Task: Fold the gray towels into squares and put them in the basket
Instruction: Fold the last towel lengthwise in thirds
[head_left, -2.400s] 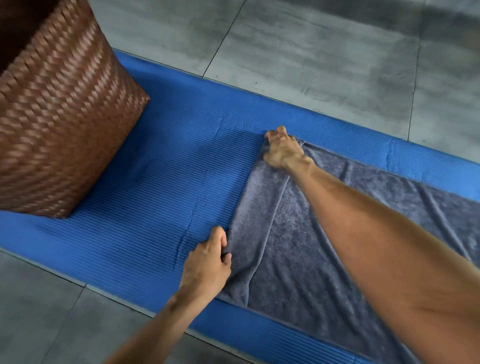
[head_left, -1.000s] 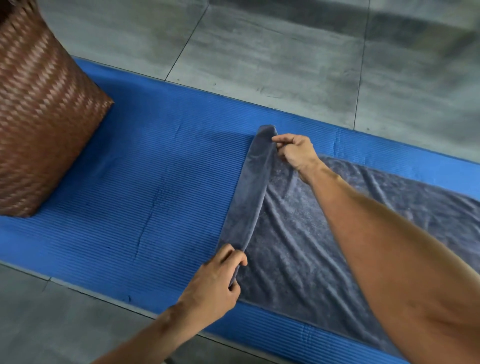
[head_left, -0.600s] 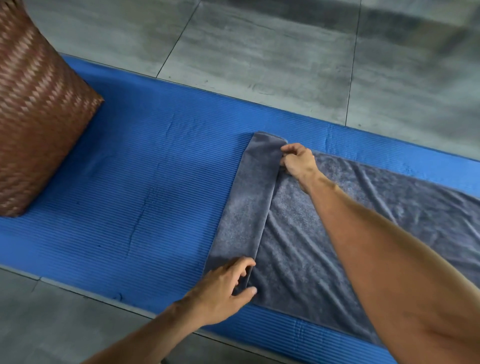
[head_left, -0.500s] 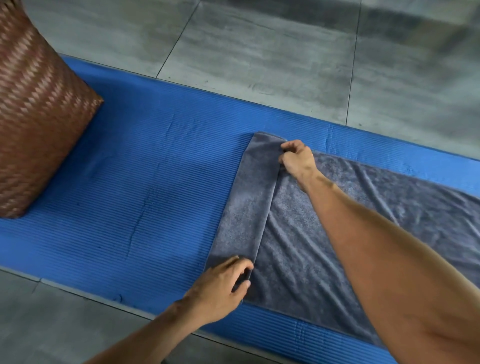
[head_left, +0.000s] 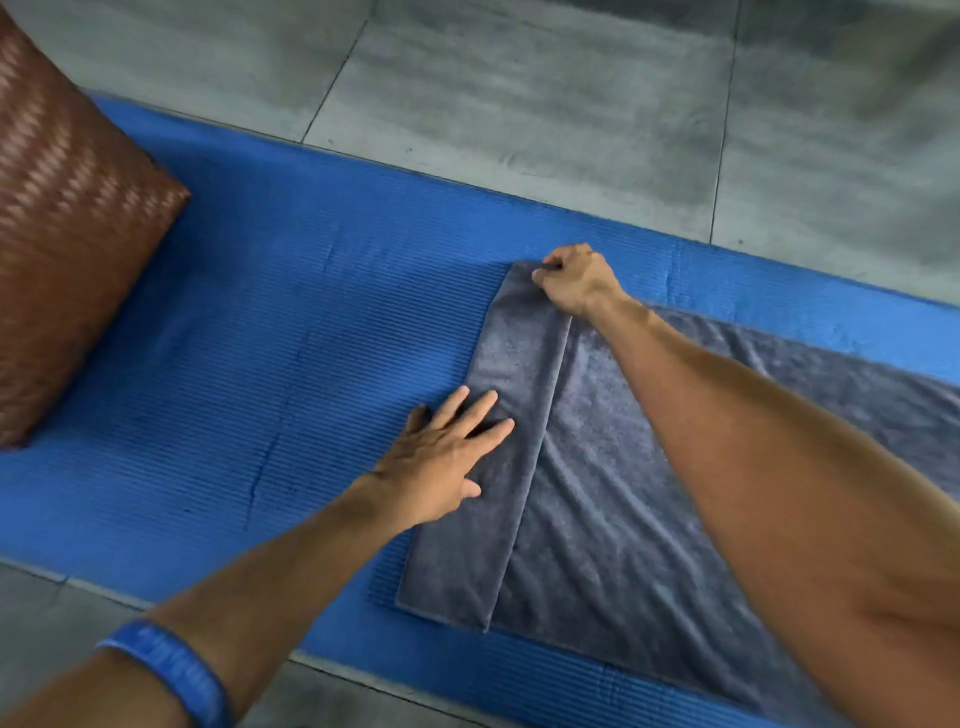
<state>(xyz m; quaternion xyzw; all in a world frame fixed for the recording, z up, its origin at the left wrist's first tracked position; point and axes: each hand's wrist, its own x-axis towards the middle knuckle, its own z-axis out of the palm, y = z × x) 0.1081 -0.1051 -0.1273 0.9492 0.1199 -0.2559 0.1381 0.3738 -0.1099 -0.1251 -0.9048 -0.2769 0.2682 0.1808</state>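
A gray towel (head_left: 613, 493) lies spread on the blue mat (head_left: 291, 374), running off the right edge of the view. Its left end is folded over into a narrow flat strip. My left hand (head_left: 447, 457) lies flat on the middle of that strip, fingers straight and spread. My right hand (head_left: 574, 280) pinches the strip's far corner with curled fingers. The brown woven basket (head_left: 67, 244) stands at the left end of the mat, well away from both hands; only its side wall shows.
The mat lies on a floor of large gray tiles (head_left: 519, 104), which shows beyond the mat and along its near edge. A blue band (head_left: 171, 670) circles my left forearm. Bare mat stretches between the basket and the towel.
The towel's left end was lifted, turned over to the right and laid flat as a strip. My left hand let go of the near corner and now presses flat on the strip's middle.
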